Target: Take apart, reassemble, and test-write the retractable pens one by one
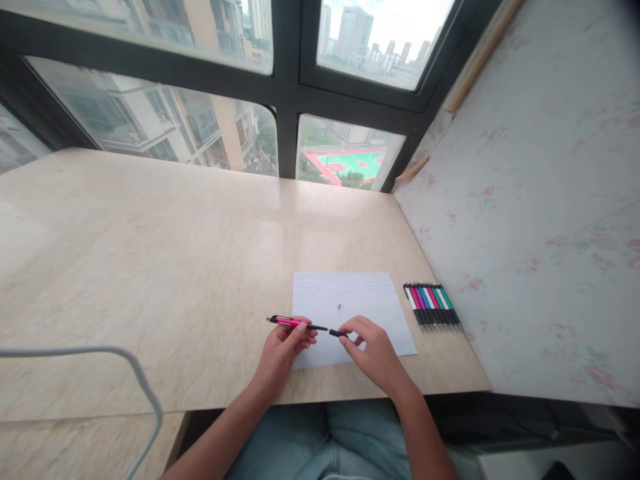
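My left hand [292, 340] is closed round a pink ballpoint pen [291, 323], its black clip end pointing left. A thin dark stem juts from the pen's right end. Between thumb and fingers, my right hand [369, 343] pinches a short black pen barrel section [338, 333]. The stem's tip and the barrel section almost meet, with a small gap visible. Both hands are above the lower half of a sheet of paper [360, 300] with lines of writing near its top. A tiny dark metallic piece [339, 306] lies on the sheet; its exact kind is too small to tell.
Several pens [433, 307] in mixed colours lie side by side right of the sheet, near the flower-patterned wall [525, 233]. The marbled tabletop [165, 267] reaches back to the windows. A pale cable [135, 373] curves across the left foreground.
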Demonstrator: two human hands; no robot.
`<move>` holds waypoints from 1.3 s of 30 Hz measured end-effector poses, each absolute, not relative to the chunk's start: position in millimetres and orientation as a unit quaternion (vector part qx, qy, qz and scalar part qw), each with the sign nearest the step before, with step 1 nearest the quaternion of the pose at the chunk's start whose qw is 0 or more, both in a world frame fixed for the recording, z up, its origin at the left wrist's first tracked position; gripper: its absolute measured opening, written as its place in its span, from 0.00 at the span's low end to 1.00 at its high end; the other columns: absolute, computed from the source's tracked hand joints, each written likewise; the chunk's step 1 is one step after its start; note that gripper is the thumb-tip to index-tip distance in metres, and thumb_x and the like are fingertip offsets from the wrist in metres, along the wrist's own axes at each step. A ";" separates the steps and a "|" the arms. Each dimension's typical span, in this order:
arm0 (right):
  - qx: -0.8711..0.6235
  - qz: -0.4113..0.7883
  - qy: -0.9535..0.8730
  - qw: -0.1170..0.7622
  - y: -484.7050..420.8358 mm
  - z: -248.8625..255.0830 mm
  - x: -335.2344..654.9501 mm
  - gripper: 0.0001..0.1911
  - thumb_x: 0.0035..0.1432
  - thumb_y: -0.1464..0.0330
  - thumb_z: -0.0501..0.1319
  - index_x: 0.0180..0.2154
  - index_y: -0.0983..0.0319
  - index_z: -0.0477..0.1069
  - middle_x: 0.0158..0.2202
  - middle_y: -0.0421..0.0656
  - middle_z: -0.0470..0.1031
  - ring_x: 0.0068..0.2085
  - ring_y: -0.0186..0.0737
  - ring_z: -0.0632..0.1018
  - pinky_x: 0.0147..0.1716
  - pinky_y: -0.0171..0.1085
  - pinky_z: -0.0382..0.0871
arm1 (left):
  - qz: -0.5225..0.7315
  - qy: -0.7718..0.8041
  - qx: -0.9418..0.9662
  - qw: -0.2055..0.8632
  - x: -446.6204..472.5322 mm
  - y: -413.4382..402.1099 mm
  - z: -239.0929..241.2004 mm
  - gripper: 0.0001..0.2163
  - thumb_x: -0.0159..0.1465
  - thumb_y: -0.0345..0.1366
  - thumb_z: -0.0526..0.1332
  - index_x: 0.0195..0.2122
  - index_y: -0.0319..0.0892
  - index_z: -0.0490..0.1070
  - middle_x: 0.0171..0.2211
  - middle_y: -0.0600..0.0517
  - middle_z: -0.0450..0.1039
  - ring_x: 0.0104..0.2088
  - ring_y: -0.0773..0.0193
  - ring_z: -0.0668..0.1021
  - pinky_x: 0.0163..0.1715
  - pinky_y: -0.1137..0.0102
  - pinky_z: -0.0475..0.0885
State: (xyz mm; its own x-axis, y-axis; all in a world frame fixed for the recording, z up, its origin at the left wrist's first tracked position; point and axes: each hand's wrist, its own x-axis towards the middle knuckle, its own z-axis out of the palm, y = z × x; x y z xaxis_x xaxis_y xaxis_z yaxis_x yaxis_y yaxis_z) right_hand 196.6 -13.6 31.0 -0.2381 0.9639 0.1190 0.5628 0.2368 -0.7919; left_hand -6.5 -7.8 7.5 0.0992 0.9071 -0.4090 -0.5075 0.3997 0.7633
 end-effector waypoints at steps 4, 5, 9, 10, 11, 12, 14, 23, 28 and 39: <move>-0.602 0.256 -0.698 0.290 -11.0 18.3 213.1 0.07 0.55 0.73 0.59 0.35 0.60 0.75 0.33 0.42 0.74 0.34 0.40 0.75 0.29 0.35 0.68 | 0.512 0.453 0.215 0.697 -8.3 -6.3 7.2 0.15 0.56 0.40 0.69 0.40 0.36 0.73 0.30 0.45 0.80 0.31 0.65 0.79 0.34 0.72 0.71; -0.624 0.240 -0.687 0.285 -9.0 14.6 215.6 0.06 0.55 0.72 0.59 0.34 0.60 0.75 0.31 0.42 0.74 0.33 0.40 0.75 0.31 0.37 0.69 | 0.513 0.454 0.215 0.697 -8.4 -6.3 6.9 0.15 0.56 0.40 0.69 0.40 0.36 0.73 0.30 0.45 0.80 0.31 0.64 0.79 0.34 0.72 0.71; -0.688 0.190 -0.642 0.279 4.4 2.5 212.9 0.07 0.56 0.69 0.59 0.35 0.61 0.75 0.30 0.42 0.75 0.29 0.40 0.75 0.33 0.39 0.68 | 0.507 0.455 0.214 0.700 -7.7 -7.3 6.3 0.16 0.56 0.41 0.69 0.40 0.36 0.73 0.30 0.45 0.80 0.31 0.64 0.79 0.34 0.72 0.71; -0.696 0.183 -0.636 0.278 8.7 0.5 209.3 0.07 0.56 0.69 0.59 0.35 0.61 0.76 0.30 0.42 0.76 0.29 0.40 0.75 0.33 0.39 0.68 | 0.506 0.455 0.213 0.701 -7.5 -7.6 6.4 0.16 0.56 0.41 0.69 0.40 0.36 0.73 0.30 0.45 0.80 0.31 0.64 0.79 0.34 0.72 0.71; -0.702 0.176 -0.632 0.277 13.0 -1.1 205.1 0.07 0.56 0.68 0.59 0.35 0.61 0.76 0.30 0.43 0.76 0.29 0.41 0.75 0.33 0.39 0.68 | 0.506 0.455 0.213 0.701 -7.2 -7.8 6.7 0.16 0.56 0.41 0.69 0.40 0.36 0.73 0.30 0.45 0.80 0.31 0.64 0.79 0.34 0.72 0.71; -0.707 0.169 -0.629 0.276 17.0 -2.4 200.8 0.08 0.56 0.68 0.58 0.35 0.60 0.76 0.30 0.43 0.76 0.29 0.41 0.75 0.33 0.39 0.67 | 0.507 0.454 0.213 0.701 -6.9 -8.0 7.2 0.16 0.56 0.41 0.69 0.40 0.36 0.73 0.30 0.45 0.80 0.31 0.64 0.79 0.34 0.72 0.71; -0.716 0.157 -0.623 0.273 23.4 -4.5 193.1 0.08 0.57 0.68 0.58 0.35 0.60 0.76 0.31 0.43 0.76 0.30 0.42 0.75 0.34 0.39 0.67 | 0.508 0.453 0.214 0.701 -6.3 -8.5 8.3 0.16 0.56 0.41 0.69 0.41 0.36 0.73 0.30 0.46 0.80 0.31 0.65 0.79 0.34 0.72 0.71; -0.661 0.236 -0.626 0.342 6.9 10.2 186.7 0.13 0.64 0.63 0.54 0.37 0.62 0.76 0.33 0.45 0.77 0.32 0.41 0.75 0.35 0.37 0.66 | 0.502 0.449 0.223 0.704 -4.0 -9.5 7.2 0.15 0.56 0.41 0.69 0.39 0.38 0.71 0.30 0.46 0.80 0.31 0.63 0.79 0.34 0.71 0.71; -0.564 0.403 -0.634 0.342 -10.4 25.1 172.9 0.16 0.66 0.63 0.53 0.30 0.61 0.74 0.28 0.41 0.77 0.30 0.36 0.75 0.29 0.32 0.65 | 0.489 0.449 0.250 0.705 -3.2 -11.4 4.2 0.14 0.56 0.42 0.68 0.39 0.39 0.71 0.30 0.46 0.80 0.31 0.62 0.79 0.34 0.70 0.72; -0.564 0.420 -0.614 0.359 -14.8 26.6 177.0 0.13 0.62 0.65 0.57 0.29 0.62 0.75 0.25 0.40 0.75 0.27 0.35 0.73 0.27 0.32 0.65 | 0.498 0.448 0.290 0.684 -7.5 -9.1 2.5 0.12 0.57 0.41 0.68 0.37 0.38 0.75 0.30 0.47 0.78 0.31 0.62 0.78 0.34 0.68 0.71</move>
State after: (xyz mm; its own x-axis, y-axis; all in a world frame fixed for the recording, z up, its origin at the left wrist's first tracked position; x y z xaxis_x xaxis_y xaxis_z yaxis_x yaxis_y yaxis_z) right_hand 177.0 -14.8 26.6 -0.1064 0.9938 -0.0335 0.3900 0.0107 -0.9208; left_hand -7.5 -9.1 2.5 0.1026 0.9405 -0.3238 -0.4209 0.3360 0.8426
